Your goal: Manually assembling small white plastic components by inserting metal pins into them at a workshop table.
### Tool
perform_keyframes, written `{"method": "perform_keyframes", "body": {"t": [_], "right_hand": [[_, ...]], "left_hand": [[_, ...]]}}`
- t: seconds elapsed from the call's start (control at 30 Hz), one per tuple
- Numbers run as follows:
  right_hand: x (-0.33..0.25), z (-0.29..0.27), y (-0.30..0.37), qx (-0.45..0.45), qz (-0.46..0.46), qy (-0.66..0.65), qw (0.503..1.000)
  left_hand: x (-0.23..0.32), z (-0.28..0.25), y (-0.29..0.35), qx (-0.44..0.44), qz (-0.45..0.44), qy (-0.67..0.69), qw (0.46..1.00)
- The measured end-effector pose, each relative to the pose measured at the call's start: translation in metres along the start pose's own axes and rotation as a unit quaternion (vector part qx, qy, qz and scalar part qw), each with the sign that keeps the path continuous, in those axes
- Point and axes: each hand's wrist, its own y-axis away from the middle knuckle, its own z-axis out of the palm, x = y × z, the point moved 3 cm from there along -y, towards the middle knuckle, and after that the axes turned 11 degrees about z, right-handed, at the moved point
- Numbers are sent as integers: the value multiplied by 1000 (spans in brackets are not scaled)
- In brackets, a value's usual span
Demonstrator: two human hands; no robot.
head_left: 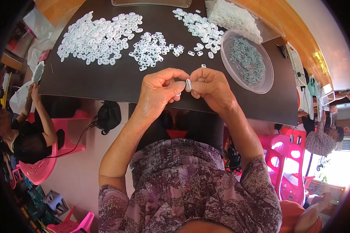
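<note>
Over the table's near edge, my left hand (160, 88) and my right hand (213, 86) meet with fingertips pinched together. Between them is a small white oval plastic piece (188, 85), gripped from both sides. A second white piece (178, 94) peeks out under the curled fingers of my left hand. Just beyond my right hand lies a single white piece with a hole (203, 66). Farther off sit a small pile of white pieces with holes (147, 50) and a large pile of white oval pieces (101, 37) to its left.
Another white pile (202, 29) lies at the far right, near a clear bag of white pieces (235, 19). A round clear tray (269, 73) holds small grey-green parts. Pliers (281, 51) rest by the right edge. Another person (31, 136) sits at the left beside pink chairs.
</note>
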Motion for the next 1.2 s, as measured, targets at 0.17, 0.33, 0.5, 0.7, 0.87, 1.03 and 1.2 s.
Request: {"method": "perform_keyframes", "body": {"t": [0.17,0.33,0.5,0.7,0.87,1.03,1.2], "right_hand": [[-8,10,4,36,-26,99,994],[-15,20,17,109,-112,333,930],[-19,33,19,128,-118,319,932],[-19,38,12,140,-141,341,919],[-23,53,3,108,-140,345,922],[-32,89,-25,57,-144,348,925],[-24,167,-113,-46,-233,374,896]], "left_hand": [[-4,-4,1,16,-33,16,999],[-4,-5,5,-2,-20,-62,998],[3,-4,8,-34,-7,-104,994],[12,-9,8,-55,70,-273,958],[16,-21,13,-26,57,-235,970],[28,-55,39,74,6,-47,996],[46,-104,88,199,-21,-23,979]]}}
